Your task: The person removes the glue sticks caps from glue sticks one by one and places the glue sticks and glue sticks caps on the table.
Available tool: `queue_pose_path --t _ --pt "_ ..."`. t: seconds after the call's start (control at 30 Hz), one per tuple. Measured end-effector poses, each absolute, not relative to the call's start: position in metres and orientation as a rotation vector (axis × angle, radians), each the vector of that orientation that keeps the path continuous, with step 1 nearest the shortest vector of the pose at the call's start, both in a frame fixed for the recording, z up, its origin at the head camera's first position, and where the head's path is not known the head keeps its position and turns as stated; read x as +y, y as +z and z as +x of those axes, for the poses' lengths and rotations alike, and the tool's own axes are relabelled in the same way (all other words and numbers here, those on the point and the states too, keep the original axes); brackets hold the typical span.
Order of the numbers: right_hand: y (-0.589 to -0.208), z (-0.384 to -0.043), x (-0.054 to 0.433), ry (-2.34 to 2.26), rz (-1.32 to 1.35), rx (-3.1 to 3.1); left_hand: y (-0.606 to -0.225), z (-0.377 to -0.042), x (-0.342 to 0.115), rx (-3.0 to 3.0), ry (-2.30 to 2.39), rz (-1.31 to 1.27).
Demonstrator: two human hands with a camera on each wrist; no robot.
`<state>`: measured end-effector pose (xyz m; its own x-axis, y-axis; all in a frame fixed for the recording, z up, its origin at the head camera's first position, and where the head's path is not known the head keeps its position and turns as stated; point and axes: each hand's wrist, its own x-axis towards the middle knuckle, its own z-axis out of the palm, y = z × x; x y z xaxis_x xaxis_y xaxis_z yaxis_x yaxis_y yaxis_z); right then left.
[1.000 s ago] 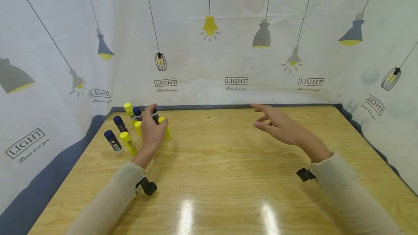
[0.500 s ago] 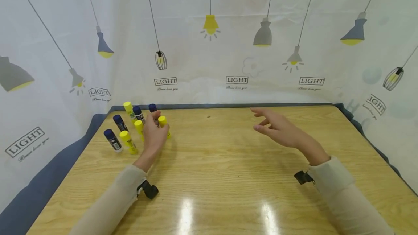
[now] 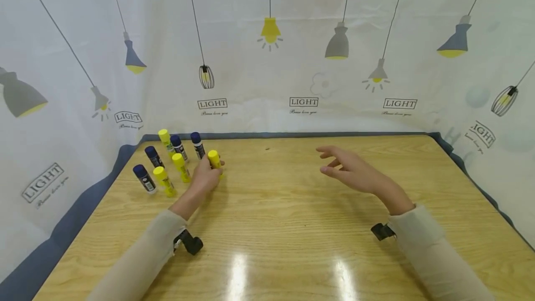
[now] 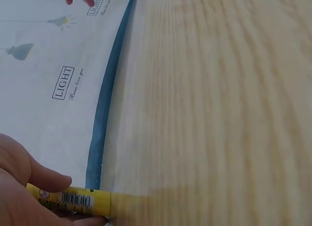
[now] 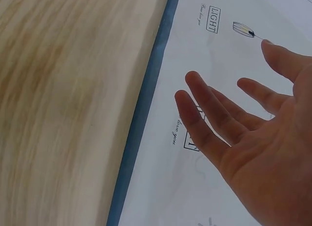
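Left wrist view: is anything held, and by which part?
The left hand holds a yellow tube by its labelled body, below the cap.

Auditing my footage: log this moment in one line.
left hand: grips yellow cylindrical tube | right hand: holds nothing, over light wooden table

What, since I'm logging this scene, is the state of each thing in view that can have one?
Held yellow cylindrical plastic tube: capped, roughly upright; contact with the wooden table unclear.
Three other yellow plastic tubes: capped, standing upright.
Four cylindrical tubes with dark-blue caps: closed, standing upright.
Bare left hand: gripping the first yellow tube.
Bare right hand: fingers apart, holding nothing.
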<state>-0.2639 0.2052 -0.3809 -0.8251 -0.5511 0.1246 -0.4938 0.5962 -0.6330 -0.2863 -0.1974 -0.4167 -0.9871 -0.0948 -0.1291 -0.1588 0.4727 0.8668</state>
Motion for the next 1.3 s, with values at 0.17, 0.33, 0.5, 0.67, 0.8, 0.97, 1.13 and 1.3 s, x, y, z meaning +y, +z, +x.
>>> queue_pose_path --t 0.17,0.33,0.5,0.67,0.8,0.97,1.13,1.3 --pt "-0.385 -0.264 0.196 -1.049 -0.903 2.711 -0.418 -0.284 -0.192 2.676 1.379 -0.054" --pt "-0.385 -0.262 0.186 -1.057 -0.917 2.685 -0.418 -0.282 -0.181 2.739 1.195 0.157" --pt "-0.383 -0.261 0.177 -1.067 -0.927 2.673 -0.415 -0.280 -0.165 2.752 1.095 0.280" --pt "-0.381 -0.261 0.168 -1.069 -0.954 2.665 -0.410 -0.278 -0.148 2.744 1.065 0.378" --pt "-0.379 -0.262 0.161 -1.071 -0.965 2.658 -0.407 -0.276 -0.133 2.730 1.080 0.444" --pt "-0.375 -0.263 0.154 -1.076 -0.951 2.639 -0.404 -0.274 -0.115 2.702 1.122 0.485" --pt "-0.374 -0.264 0.151 -1.081 -0.956 2.624 -0.401 -0.274 -0.100 2.662 1.155 0.547" --pt "-0.375 -0.264 0.150 -1.116 -0.988 2.604 -0.397 -0.271 -0.091 2.625 1.173 0.614"
